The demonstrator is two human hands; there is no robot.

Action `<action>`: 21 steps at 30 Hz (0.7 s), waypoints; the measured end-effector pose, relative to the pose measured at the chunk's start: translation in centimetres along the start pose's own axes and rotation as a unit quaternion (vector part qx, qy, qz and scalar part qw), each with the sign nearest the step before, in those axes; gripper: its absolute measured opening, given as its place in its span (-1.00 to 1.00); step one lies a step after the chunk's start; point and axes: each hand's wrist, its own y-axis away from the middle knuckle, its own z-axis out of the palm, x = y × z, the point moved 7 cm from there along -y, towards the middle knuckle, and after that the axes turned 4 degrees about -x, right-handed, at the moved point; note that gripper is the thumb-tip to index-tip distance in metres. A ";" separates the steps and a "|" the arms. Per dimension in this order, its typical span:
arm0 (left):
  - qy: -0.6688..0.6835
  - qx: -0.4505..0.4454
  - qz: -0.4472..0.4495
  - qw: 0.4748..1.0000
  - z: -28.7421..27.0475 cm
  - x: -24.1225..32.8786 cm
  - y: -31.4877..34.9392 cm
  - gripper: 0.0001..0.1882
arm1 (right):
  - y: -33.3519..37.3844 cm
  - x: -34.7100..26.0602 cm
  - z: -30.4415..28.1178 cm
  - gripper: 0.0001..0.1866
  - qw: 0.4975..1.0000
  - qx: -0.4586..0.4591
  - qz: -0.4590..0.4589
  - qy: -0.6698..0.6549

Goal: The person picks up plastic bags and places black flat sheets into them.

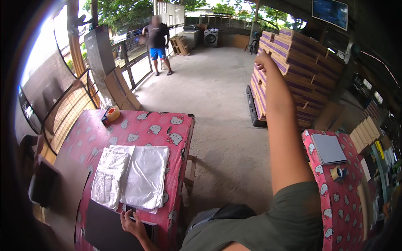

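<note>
My left hand is at the near edge of the left table, over a dark flat panel. Its fingers are closed around a small black object, whose kind I cannot make out. Just beyond lie two piles of folded clear plastic bags, side by side on the pink patterned cover. My right arm is stretched far forward, and the right hand appears in front of a tall stack of purple-banded cartons. Its fingers are curled in, with nothing visible in them; contact with the cartons cannot be made out.
A tape roll on a dispenser sits at the left table's far corner. The right table bears grey sheets and another tape dispenser. A black pallet supports the cartons. A person stands beyond, near a fence.
</note>
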 end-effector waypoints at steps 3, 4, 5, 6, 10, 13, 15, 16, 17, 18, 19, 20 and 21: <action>-0.021 -0.019 -0.001 1.000 1.8 1.3 -0.2 -0.83 | -0.5 1.2 0.6 -0.32 0.998 -0.060 0.007 -0.001; -0.021 -0.012 0.000 1.000 1.4 0.9 -0.1 -0.82 | 0.4 0.1 3.0 -0.38 0.994 -0.110 -0.014 0.003; -0.025 -0.009 -0.008 1.000 1.0 0.5 0.0 -0.81 | 1.5 -1.1 5.4 -0.42 0.987 -0.159 -0.034 0.008; -0.024 -0.012 -0.007 1.000 1.0 0.7 0.0 -0.81 | 2.6 -1.7 7.0 -0.49 0.976 -0.202 -0.069 0.032; -0.030 -0.022 -0.020 0.999 0.5 0.7 -0.2 -0.81 | 9.0 -4.6 15.7 -0.54 0.923 -0.330 -0.193 0.039; -0.038 -0.031 -0.012 0.999 0.8 1.2 0.0 -0.82 | 14.8 -5.1 21.9 -0.40 0.869 -0.425 -0.254 0.022; -0.051 -0.032 -0.004 0.998 0.8 1.1 0.0 -0.82 | 15.1 -6.1 23.0 -0.29 0.885 -0.405 -0.230 0.003; -0.055 -0.026 -0.001 0.998 0.5 0.9 0.1 -0.83 | 14.8 -5.9 22.8 -0.22 0.895 -0.391 -0.216 -0.008; -0.056 -0.022 -0.002 0.998 0.4 0.9 0.3 -0.83 | 11.3 -5.9 22.0 -0.18 0.924 -0.331 -0.183 -0.054; -0.047 -0.026 0.009 0.998 0.8 1.7 0.2 -0.83 | 6.4 -3.9 19.5 -0.27 0.939 -0.298 -0.132 -0.113; -0.038 -0.030 0.021 0.999 1.4 2.5 0.0 -0.83 | 1.8 -0.7 15.8 -0.48 0.961 -0.220 -0.079 -0.150; -0.033 -0.027 0.018 0.999 0.9 1.8 0.2 -0.83 | 0.6 -0.1 14.9 -0.78 0.976 -0.148 -0.023 -0.157; -0.029 -0.024 0.017 0.999 0.3 1.3 0.2 -0.84 | -0.3 0.7 13.4 -0.90 0.982 -0.071 0.034 -0.170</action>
